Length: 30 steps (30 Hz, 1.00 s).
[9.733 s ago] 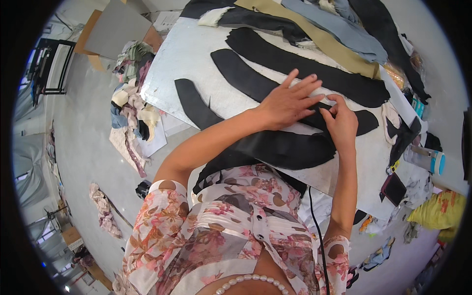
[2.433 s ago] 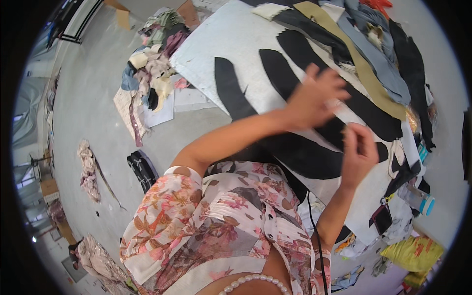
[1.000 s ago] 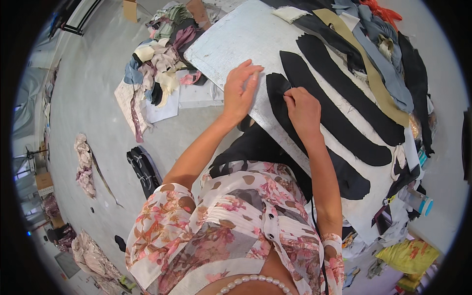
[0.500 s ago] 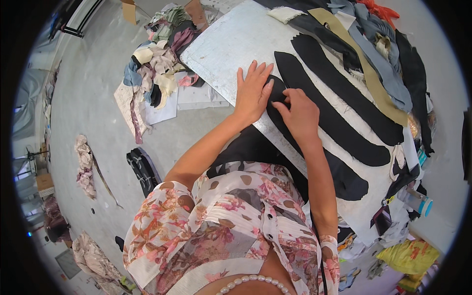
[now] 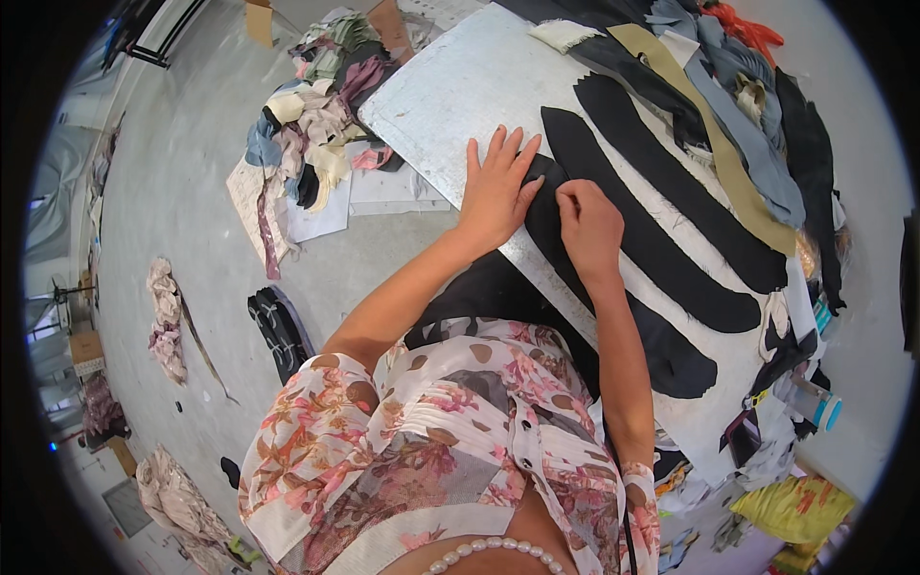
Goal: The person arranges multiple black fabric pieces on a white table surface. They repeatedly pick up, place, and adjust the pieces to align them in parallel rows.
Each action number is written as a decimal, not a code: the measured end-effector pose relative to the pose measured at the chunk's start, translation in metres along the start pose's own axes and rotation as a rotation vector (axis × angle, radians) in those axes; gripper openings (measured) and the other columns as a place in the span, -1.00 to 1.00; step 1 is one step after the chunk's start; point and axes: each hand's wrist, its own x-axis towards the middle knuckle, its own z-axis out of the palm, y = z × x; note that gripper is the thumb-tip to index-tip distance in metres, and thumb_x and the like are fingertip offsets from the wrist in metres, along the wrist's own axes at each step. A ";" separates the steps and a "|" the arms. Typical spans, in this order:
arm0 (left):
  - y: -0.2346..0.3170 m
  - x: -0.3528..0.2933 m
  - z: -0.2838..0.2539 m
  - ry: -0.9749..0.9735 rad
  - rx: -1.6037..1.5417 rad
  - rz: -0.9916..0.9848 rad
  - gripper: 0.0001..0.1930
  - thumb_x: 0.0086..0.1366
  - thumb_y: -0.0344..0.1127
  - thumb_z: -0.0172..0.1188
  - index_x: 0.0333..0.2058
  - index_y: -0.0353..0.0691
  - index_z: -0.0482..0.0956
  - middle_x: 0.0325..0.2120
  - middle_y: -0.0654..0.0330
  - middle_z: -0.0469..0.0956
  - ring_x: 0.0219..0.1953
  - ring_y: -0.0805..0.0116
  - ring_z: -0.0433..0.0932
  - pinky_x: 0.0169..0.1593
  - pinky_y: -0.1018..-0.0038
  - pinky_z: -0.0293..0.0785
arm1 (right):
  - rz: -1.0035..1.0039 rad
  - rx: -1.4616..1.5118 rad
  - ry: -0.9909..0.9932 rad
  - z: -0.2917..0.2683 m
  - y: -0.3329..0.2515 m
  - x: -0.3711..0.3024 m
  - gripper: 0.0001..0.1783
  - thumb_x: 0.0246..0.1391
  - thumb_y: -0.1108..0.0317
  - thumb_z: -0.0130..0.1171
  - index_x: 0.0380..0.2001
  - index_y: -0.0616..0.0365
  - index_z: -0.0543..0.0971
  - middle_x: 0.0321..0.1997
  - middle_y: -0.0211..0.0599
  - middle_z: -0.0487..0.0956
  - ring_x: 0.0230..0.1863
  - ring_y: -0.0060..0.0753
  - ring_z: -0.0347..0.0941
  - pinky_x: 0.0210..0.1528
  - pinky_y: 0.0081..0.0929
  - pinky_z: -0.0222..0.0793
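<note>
Fingers of the left hand [image 5: 494,199]: fanned well apart, palm down at the left edge of the pale tabletop [image 5: 426,101], thumb over the far end of the nearest black strip [image 5: 676,350]; no grip that I can make out.
Fingers of the right hand [image 5: 591,230]: curled in, knuckles up, over that strip's right side; whether they pinch anything I can't tell from here.
Left floor: crumpled pinkish cloth [image 5: 165,321], and to its right a black bundle [image 5: 276,335] with pale lines across it.
Scrap heap [image 5: 321,125]: green, mauve, cream and blue pieces in a tangle, just left of the tabletop.
Near middle: the person's flowered blouse [image 5: 412,431], close against the table's near side.
Black strips: three on the tabletop, slanting from far left to near right; the nearest lies partly under the hands and right forearm, then the middle strip [image 5: 647,230], then the far strip [image 5: 685,182], with gaps between.
Far right: tan strip [image 5: 719,144], beside it blue-grey cloth [image 5: 752,153], and a red bag [image 5: 752,36] beyond.
Near right: blue-lidded bottle [image 5: 826,412] and yellow bag [image 5: 795,508].
</note>
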 end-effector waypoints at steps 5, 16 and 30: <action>0.005 0.000 -0.001 -0.044 0.022 -0.052 -0.40 0.31 -0.32 0.09 0.31 -0.13 0.19 0.29 -0.03 0.19 0.39 -0.04 0.05 0.38 -0.06 -0.21 | 0.173 0.423 0.128 -0.011 0.008 -0.007 -0.93 0.18 0.49 0.14 -0.28 0.23 0.55 -0.45 -0.35 0.53 -0.54 -0.58 0.39 -0.45 -0.59 0.31; 0.009 0.001 0.000 0.176 -0.131 -0.039 -0.57 0.26 -0.40 0.11 0.13 -0.18 0.39 0.16 -0.07 0.33 0.26 -0.03 0.25 0.29 0.07 0.09 | 0.186 1.031 0.281 -0.062 0.015 -0.031 -0.86 0.26 0.49 0.07 -0.17 0.31 0.53 -0.34 -0.44 0.55 -0.36 -0.68 0.41 -0.26 -0.69 0.33; 0.042 -0.023 -0.001 -0.222 -0.319 0.450 -0.64 0.12 -0.46 0.24 -0.06 -0.23 0.57 0.13 -0.02 0.41 0.24 0.00 0.33 0.31 0.04 0.15 | 0.045 1.525 0.449 -0.163 0.055 -0.088 -0.72 0.32 0.15 -0.08 -0.29 0.16 0.41 -0.53 -0.50 0.36 -0.76 -0.63 0.06 -0.55 -0.55 -0.01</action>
